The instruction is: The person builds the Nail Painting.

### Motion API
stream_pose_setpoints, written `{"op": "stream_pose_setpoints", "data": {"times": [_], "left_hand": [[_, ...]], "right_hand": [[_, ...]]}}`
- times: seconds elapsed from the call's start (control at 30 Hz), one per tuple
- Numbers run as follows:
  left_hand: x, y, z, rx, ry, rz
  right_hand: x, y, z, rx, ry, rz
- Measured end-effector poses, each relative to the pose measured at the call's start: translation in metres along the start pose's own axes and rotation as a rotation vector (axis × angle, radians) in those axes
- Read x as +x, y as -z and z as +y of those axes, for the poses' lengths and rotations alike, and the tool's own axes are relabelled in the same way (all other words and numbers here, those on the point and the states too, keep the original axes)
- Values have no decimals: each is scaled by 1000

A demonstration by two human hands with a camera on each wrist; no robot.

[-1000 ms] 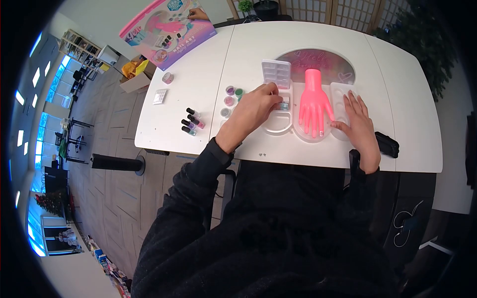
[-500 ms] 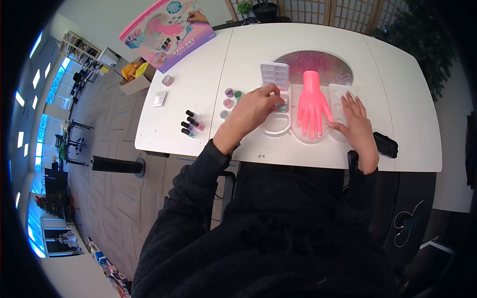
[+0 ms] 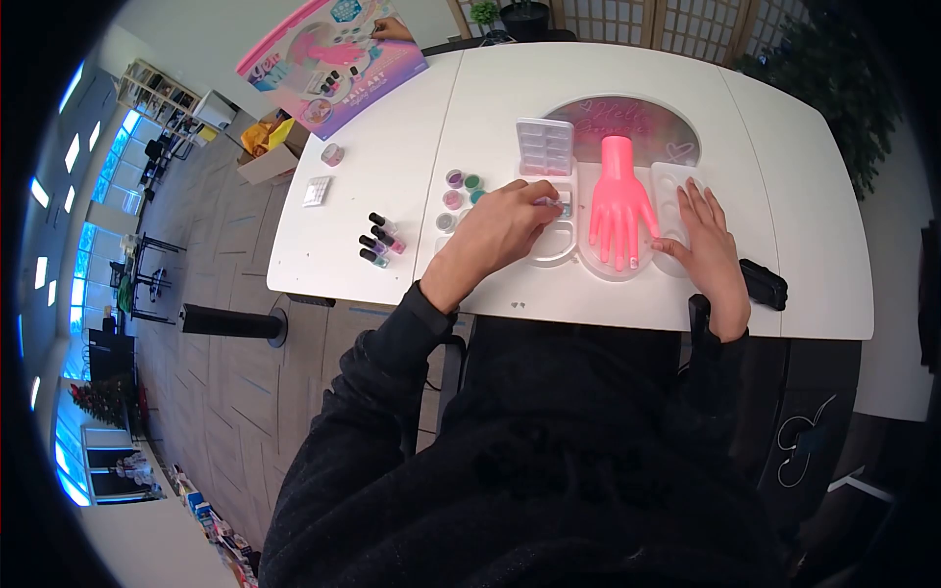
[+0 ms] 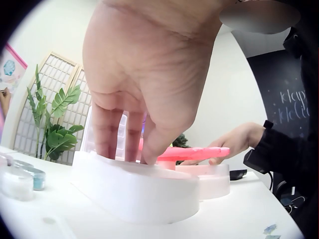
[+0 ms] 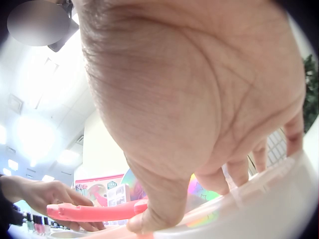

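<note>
My left hand (image 3: 495,230) reaches into the left side of a white nail-art station (image 4: 149,191). Its fingers point down behind the rim, the tips hidden in the left wrist view. In the head view, thumb and forefinger are close to a compartment with small shiny pieces (image 3: 564,209); I cannot tell whether they pinch one. Beside it, a pink model hand (image 3: 616,201) lies palm down, with a pale decorated patch on one fingertip. My right hand (image 3: 711,250) rests with spread fingers on the station's right tray (image 3: 667,176), thumb at the model hand's edge.
An upright compartment lid (image 3: 545,147) and an oval mirror (image 3: 676,122) stand behind. Several glitter pots (image 3: 453,200) sit left, with nail polish bottles (image 3: 382,235) farther out. A box (image 3: 333,64) is at the back left, and a black case (image 3: 763,284) lies right of my right hand.
My left hand has lowered slightly, its fingers lying flatter over the compartment. My right hand stays on the right tray.
</note>
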State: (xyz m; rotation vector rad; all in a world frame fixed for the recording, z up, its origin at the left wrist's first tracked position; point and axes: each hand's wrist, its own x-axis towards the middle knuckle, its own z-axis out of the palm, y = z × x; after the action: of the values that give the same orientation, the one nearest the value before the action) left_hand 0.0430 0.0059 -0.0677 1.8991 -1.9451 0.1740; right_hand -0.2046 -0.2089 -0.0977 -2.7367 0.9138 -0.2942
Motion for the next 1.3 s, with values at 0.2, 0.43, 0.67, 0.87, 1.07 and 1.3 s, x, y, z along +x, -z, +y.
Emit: {"op": "stream_pose_setpoints", "data": {"times": [0.2, 0.43, 0.67, 0.87, 1.07, 1.3], "left_hand": [[-3, 0, 7, 14, 49, -39], [-5, 2, 8, 56, 48, -53], [-7, 13, 9, -56, 121, -61], [-5, 22, 6, -80, 190, 4], [-8, 45, -20, -9, 273, 86], [-27, 62, -51, 76, 524, 19]], "right_hand": [[1, 0, 1, 1, 9, -1], [1, 0, 1, 5, 11, 2], [1, 0, 1, 11, 12, -2], [-1, 2, -1, 3, 0, -16], [0, -3, 3, 8, 11, 2], [-1, 2, -1, -4, 5, -8]]}}
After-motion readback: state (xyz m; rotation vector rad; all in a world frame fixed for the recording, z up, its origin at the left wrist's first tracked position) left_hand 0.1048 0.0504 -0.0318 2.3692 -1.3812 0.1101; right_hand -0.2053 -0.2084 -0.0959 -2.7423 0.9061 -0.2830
